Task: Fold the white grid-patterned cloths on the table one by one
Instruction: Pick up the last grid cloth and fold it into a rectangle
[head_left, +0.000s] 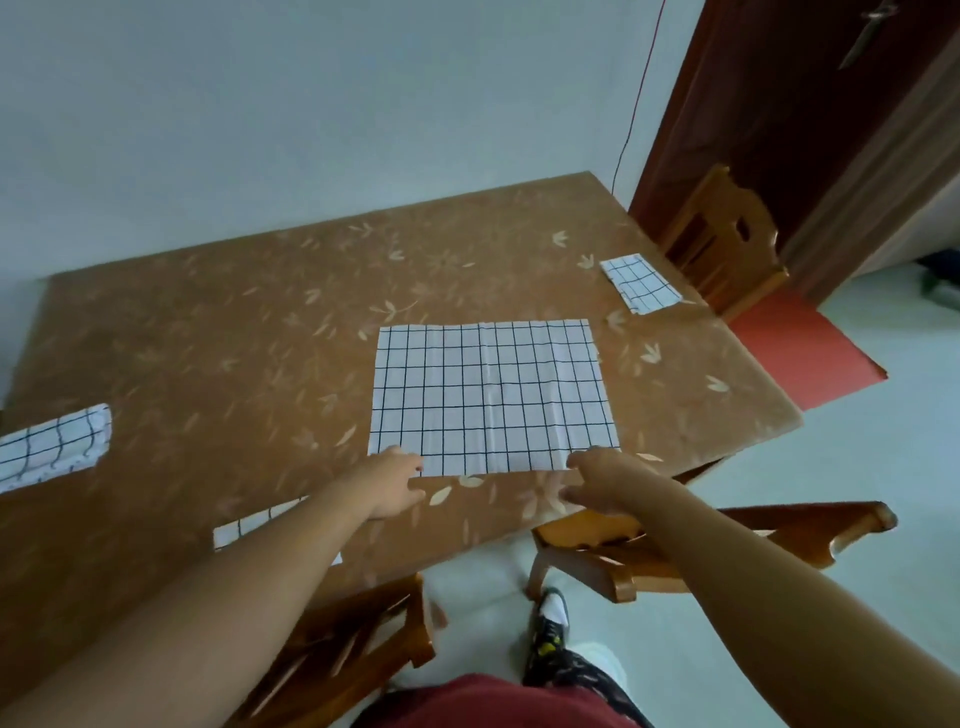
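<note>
A white grid-patterned cloth (491, 395) lies spread flat near the table's front right edge. My left hand (390, 480) rests at its near left corner, fingertips on the cloth's edge. My right hand (602, 480) sits at the near right corner, fingers curled at the edge. Whether either hand pinches the fabric is unclear. A small folded grid cloth (640, 283) lies at the far right of the table. A rumpled grid cloth (52, 447) lies at the left edge. Another grid cloth (254, 525) shows partly under my left forearm.
The table (260, 322) has a brown cover with a leaf print and stands against a pale wall. Wooden chairs stand at the near side (613, 551), under my left arm (358, 639), and at the far right (727, 244). A dark door (810, 104) is at the right.
</note>
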